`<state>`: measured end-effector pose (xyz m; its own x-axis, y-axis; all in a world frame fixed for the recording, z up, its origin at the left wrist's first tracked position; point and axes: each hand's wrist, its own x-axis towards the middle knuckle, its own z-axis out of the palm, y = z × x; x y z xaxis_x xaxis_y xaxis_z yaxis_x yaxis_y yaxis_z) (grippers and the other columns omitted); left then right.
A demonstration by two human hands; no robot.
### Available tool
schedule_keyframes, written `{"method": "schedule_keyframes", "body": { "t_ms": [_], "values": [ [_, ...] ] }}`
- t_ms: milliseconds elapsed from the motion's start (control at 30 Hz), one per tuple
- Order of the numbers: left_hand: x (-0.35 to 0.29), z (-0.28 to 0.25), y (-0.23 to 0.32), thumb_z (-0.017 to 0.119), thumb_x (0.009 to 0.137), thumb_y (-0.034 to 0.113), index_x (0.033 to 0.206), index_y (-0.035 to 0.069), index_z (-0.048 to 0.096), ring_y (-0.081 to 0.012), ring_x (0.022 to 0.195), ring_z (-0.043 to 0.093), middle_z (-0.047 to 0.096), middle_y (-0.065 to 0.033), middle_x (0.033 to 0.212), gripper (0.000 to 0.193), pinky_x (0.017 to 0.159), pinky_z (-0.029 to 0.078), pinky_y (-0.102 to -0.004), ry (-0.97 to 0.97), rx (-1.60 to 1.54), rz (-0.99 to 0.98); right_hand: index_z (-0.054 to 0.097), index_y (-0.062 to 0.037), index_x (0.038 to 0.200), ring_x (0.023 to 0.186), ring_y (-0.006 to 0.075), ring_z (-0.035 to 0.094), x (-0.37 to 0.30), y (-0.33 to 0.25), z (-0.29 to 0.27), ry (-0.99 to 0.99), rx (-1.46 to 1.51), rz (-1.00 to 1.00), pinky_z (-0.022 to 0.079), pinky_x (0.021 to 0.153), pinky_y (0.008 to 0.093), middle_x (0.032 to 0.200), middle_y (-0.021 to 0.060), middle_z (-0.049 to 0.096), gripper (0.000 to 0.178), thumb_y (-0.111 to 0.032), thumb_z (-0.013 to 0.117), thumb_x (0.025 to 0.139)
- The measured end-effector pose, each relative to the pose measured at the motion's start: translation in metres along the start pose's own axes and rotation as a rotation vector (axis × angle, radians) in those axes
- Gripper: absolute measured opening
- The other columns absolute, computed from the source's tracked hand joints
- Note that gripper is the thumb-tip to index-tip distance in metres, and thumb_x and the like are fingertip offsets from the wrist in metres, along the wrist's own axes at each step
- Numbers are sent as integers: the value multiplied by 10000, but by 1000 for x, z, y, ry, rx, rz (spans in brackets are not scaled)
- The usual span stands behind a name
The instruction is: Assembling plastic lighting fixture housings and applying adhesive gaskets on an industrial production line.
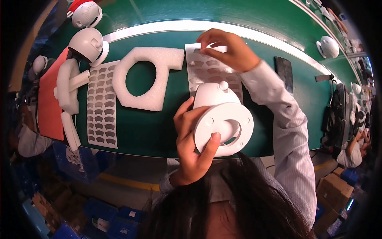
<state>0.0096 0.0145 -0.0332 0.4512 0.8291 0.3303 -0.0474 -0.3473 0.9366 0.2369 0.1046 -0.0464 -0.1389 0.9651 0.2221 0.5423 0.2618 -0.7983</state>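
My left hand [188,145] grips a white rounded device [207,93] at the table's near edge. Its flat ring-shaped base [234,111] is tilted up, and my thumb lies across the base near the central opening. A small round knob [223,85] sticks out of the body. Farther off, my right hand [232,51] has thumb and forefinger pinched on a small grey label [197,51] at the top of a white label sheet [195,73]. The device covers the lower part of that sheet. Whether the label is off the sheet I cannot tell.
Left of the sheet lies a white foam frame [119,85] with a round hole, then another label sheet [101,119]. White devices [85,44] and foam pieces [68,91] stand far left by an orange board [49,103]. A dark flat pad [283,71] lies right.
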Motion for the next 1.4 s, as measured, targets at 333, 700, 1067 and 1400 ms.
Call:
{"method": "schedule_keyframes", "body": {
  "t_ms": [333,700,1067,1400],
  "values": [
    [12,18,2,567,820,76,1059,-72,575,-354,1180,370,519,-166,1173,281,990,271,-438,91,46,-107,561,13,820,979,204,507,-48,-111,-63,-354,-90,0,384,857,319,1194,154,509,85,-63,592,841],
    [13,20,2,565,824,99,1041,-63,590,-326,1180,367,525,-152,1161,272,995,269,-425,80,30,-78,540,25,901,931,192,551,-39,-97,-56,-381,-92,-119,445,840,308,1100,135,554,135,-49,631,834],
    [14,20,0,570,822,101,1034,-69,588,-331,1175,373,527,-155,1152,273,990,271,-428,85,38,-61,586,20,846,961,212,550,-31,-109,-51,-407,-300,94,411,881,318,1069,118,574,135,-89,661,816],
    [15,20,1,561,822,104,1037,-65,587,-337,1168,375,526,-155,1156,275,989,270,-433,79,54,-82,550,15,898,936,214,562,-33,-95,-53,-362,-203,-203,438,834,327,1040,107,582,172,-59,671,800]
  ]
}}
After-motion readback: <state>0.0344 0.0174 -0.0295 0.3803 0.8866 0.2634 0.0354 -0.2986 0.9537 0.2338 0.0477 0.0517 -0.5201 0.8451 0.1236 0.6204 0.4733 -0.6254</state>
